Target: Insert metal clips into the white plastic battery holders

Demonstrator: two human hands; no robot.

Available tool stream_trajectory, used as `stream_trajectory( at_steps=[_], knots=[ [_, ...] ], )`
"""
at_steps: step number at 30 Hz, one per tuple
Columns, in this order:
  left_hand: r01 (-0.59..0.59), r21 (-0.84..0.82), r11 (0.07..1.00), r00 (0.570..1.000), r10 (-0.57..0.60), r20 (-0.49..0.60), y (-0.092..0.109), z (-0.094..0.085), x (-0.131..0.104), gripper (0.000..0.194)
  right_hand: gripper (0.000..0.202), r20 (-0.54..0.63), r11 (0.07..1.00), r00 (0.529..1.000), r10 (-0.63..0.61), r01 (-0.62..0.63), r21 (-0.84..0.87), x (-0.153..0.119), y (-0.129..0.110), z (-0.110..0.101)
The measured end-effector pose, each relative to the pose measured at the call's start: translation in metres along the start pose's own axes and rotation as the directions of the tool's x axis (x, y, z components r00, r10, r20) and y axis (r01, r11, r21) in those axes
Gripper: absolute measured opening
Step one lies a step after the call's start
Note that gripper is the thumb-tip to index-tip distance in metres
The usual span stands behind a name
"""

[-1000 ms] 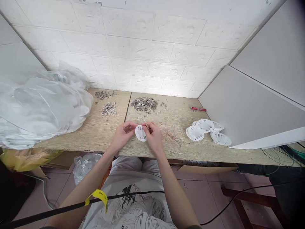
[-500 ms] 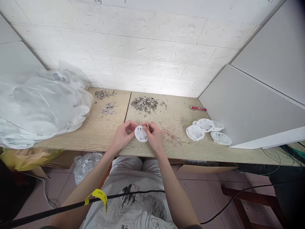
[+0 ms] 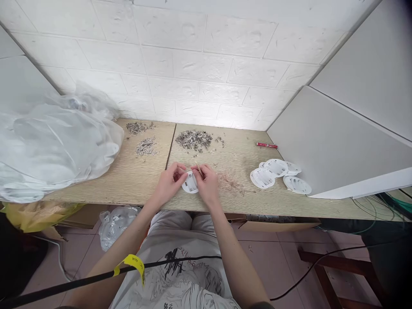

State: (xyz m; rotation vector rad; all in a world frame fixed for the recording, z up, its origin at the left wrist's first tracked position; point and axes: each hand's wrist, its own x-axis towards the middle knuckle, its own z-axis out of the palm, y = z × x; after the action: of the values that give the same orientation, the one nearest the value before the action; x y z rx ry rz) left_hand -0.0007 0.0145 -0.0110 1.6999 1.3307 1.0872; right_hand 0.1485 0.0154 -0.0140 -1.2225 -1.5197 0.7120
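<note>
Head view: left hand [image 3: 168, 183] now overlaps disc [image 3: 190, 184].

We wear a white short-sleeved top [image 3: 180, 279] printed with black scribbled line drawings and small red lettering, pale trousers [image 3: 172, 219], and dark cuffs at the sleeve ends. Our hands are bare.

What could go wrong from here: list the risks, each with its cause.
The thin stick in the right hand might slip and mark the white disc.
The loose pile of small parts lies just beyond both hands, so a knuckle could scatter it.
The overlapping discs could slide if bumped.
</note>
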Motion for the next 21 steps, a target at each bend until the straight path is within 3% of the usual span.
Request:
stream_trajectory(
  at_steps=[8, 13, 17, 21],
  knots=[
    [0.023, -0.001, 1.0, 0.999, -0.022, 0.048, 0.0, -0.004, 0.003, 0.019, 0.02, -0.033, 0.989, 0.99, -0.138, 0.136, -0.051, -0.001, -0.001, 0.003],
    [0.098, -0.212, 0.972, 0.994, -0.086, 0.066, -0.002, -0.006, 0.005, 0.029, 0.022, -0.048, 0.968, 0.969, -0.243, 0.239, -0.069, -0.004, -0.005, 0.004],
    [0.215, -0.419, 0.882, 0.976, -0.18, 0.121, 0.006, -0.01, 0.004, 0.043, 0.024, -0.034, 0.959, 0.961, -0.274, 0.269, -0.093, -0.005, -0.003, 0.006],
    [0.266, -0.501, 0.824, 0.964, -0.228, 0.136, 0.011, -0.014, 0.001, 0.047, 0.025, -0.05, 0.952, 0.954, -0.296, 0.29, -0.1, -0.003, -0.005, 0.01]
  ],
)
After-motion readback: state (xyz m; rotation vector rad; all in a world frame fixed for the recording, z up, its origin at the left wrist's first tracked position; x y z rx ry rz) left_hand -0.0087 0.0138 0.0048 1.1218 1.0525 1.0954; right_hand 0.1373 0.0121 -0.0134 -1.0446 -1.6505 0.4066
